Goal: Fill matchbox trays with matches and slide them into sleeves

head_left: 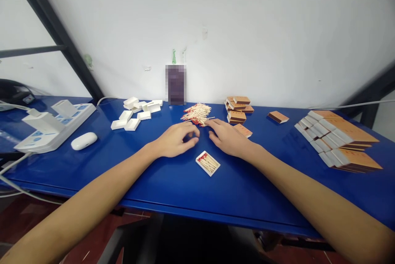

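Observation:
A heap of red-tipped matches [199, 112] lies on the blue table near the wall. At its front left edge is my left hand [178, 140], fingers curled and thumb apart, with nothing visible in it. My right hand [230, 137] reaches to the heap's front right edge; its fingers are stretched forward, the tips close to or touching the matches. Between my forearms sits a white matchbox tray [212, 172] with a layer of matches, red heads toward the far left. Just past my right hand, an orange matchbox [243, 130] is partly hidden by it.
White empty trays [132, 124] lie at the back left. Matchboxes are stacked [237, 116] behind my right hand, with one single box [278, 116] farther right. A larger matchbox stack [348, 132] stands far right. A power strip [55, 142] and white earbud case [84, 141] are left.

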The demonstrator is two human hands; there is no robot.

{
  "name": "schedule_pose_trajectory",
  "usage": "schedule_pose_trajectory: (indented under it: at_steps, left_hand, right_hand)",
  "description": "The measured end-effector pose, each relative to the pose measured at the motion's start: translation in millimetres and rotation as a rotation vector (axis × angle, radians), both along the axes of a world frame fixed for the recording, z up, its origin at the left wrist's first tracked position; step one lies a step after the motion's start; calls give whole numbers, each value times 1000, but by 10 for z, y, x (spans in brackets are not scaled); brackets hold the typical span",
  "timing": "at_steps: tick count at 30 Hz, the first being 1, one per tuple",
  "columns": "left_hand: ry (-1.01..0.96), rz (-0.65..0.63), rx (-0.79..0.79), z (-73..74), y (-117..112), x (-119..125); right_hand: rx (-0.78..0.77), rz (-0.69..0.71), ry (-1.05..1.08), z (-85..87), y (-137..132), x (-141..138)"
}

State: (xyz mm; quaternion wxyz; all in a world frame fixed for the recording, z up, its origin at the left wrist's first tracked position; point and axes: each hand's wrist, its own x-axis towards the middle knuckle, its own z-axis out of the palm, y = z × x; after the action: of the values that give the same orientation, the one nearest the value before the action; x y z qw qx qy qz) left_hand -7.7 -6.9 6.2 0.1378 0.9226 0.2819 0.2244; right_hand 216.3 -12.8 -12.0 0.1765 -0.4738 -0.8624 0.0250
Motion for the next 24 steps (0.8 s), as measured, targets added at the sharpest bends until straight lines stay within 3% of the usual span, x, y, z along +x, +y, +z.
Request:
schedule_pose_trajectory:
  at_steps: [4,7,14,21,24]
  left_hand:
    - [18,-251,-57,73,-198,36]
    - [64,-318,-61,102,-327,72]
    - [147,-279,23,53,-357,104]
    - [122,-285,10,85,-369,88]
    - [33,-186,-6,91,-309,54]
  right_hand:
    - [32,-5,-29,23,-29,16]
    - [62,-2,-33,15,-46,28]
    - [59,0,87,-3,-121,23]
    - [-52,60,260,41,-198,41]
    - [-79,82,297,33,-204,47]
